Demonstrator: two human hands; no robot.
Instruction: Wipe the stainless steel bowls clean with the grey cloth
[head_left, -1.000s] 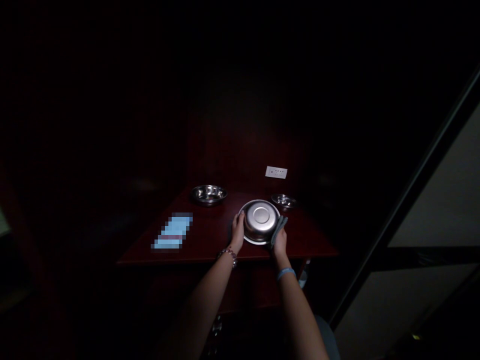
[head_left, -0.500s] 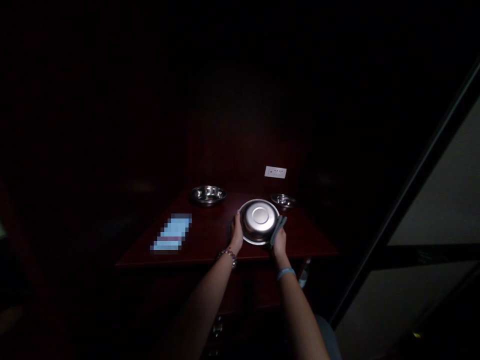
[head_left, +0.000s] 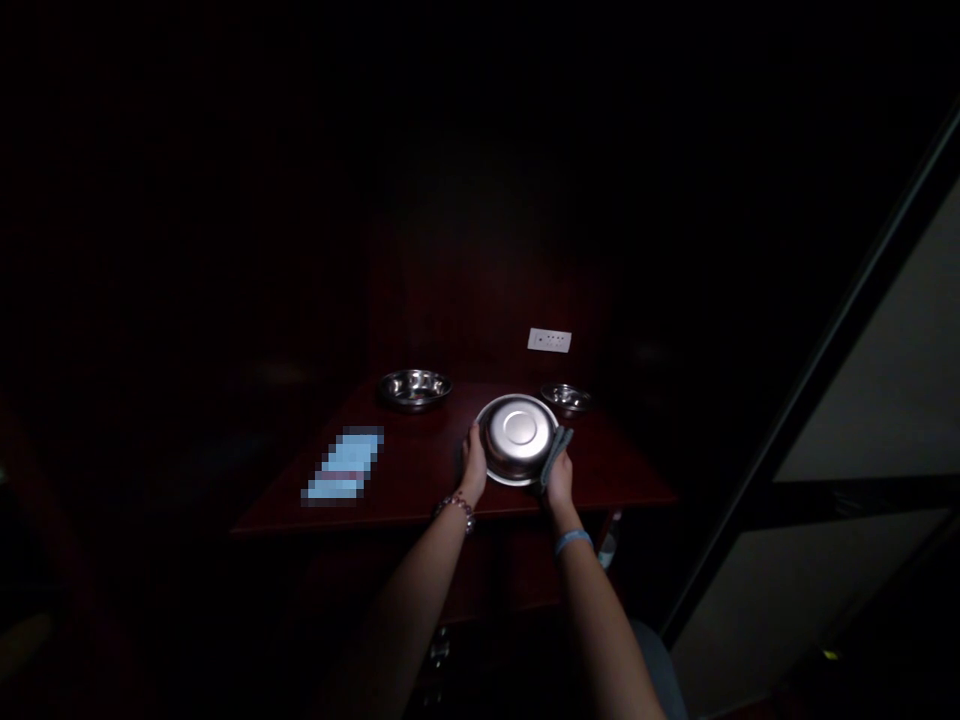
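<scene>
Between my two hands is a shiny metal bowl (head_left: 520, 432), its round base turned up toward me. My left hand (head_left: 473, 467) grips the bowl's left rim, with a beaded bracelet at the wrist. On the right side, my right hand (head_left: 559, 482) is closed on a folded grey cloth (head_left: 556, 456) pressed against the bowl's edge; most of its fingers are hidden behind. A second metal bowl (head_left: 415, 391) sits upright at the back left of the dark red table (head_left: 420, 470). Behind the held bowl, to the right, stands a smaller metal bowl (head_left: 567, 400).
A blurred-out light blue rectangle (head_left: 345, 467) lies on the table's left side. A white wall socket (head_left: 550, 340) is on the back panel. Below the table's right edge a clear bottle-like object (head_left: 610, 541) shows partly. Surroundings are very dark.
Almost nothing differs. The view has shifted very slightly, and both hands keep the same hold on the bowl and cloth.
</scene>
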